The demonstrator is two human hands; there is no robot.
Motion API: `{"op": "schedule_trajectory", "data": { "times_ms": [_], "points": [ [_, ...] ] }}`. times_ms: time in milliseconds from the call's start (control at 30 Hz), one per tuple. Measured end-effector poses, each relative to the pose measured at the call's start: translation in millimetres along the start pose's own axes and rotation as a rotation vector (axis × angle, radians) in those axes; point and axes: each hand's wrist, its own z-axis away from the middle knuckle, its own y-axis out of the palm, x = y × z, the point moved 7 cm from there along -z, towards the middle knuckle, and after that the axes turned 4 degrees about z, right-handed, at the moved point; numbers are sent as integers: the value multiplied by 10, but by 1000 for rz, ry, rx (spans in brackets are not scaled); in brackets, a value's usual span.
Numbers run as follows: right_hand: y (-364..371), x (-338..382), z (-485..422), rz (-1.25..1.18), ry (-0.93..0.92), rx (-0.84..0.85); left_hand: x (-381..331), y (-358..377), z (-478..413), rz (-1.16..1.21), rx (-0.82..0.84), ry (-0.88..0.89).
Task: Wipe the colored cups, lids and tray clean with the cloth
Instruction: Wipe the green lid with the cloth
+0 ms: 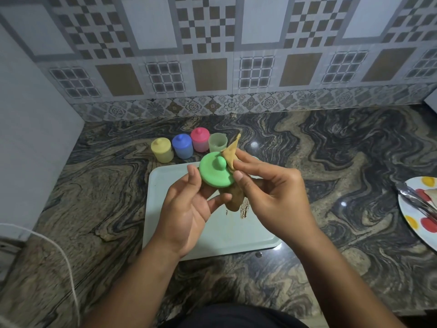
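Observation:
My left hand [189, 209] holds a round green lid [216, 171] with a knob, its top facing me, above the pale tray [248, 237]. My right hand [272, 192] pinches a tan cloth [230, 153] against the lid's right edge; more cloth hangs below between the hands. Behind the tray stand a yellow cup [162, 150], a blue cup [182, 146] and a pink cup [200, 139], each with its lid on, and an open green cup [217, 143].
The marbled counter [331, 150] runs to a tiled wall. A spotted plate [421, 209] with metal tongs [413, 197] sits at the right edge. A white cable [63, 256] crosses the lower left. A white appliance side fills the far left.

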Motion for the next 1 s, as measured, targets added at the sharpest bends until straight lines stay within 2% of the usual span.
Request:
{"op": "schedule_trajectory", "data": {
  "times_ms": [167,300,400,500,733,900,1000],
  "points": [
    [-44,62,-39,26,-12,0,-24,-30,36,-111,-33,-4],
    [-39,36,-15,15,23,7,4,-41,-1,-70,-82,-25],
    [-30,20,6,16,22,-23,15,-22,-19,-18,-34,19],
    [-29,47,9,15,2,-35,12,-18,16,-83,-5,52],
    [-12,7,18,32,12,-21,-13,-79,-10,-88,-115,-3],
    [11,-45,12,23,7,-48,24,-43,-3,-31,1,28],
    [0,-8,-1,57,-25,-41,34,-63,30,-83,-37,3]
  ]
}}
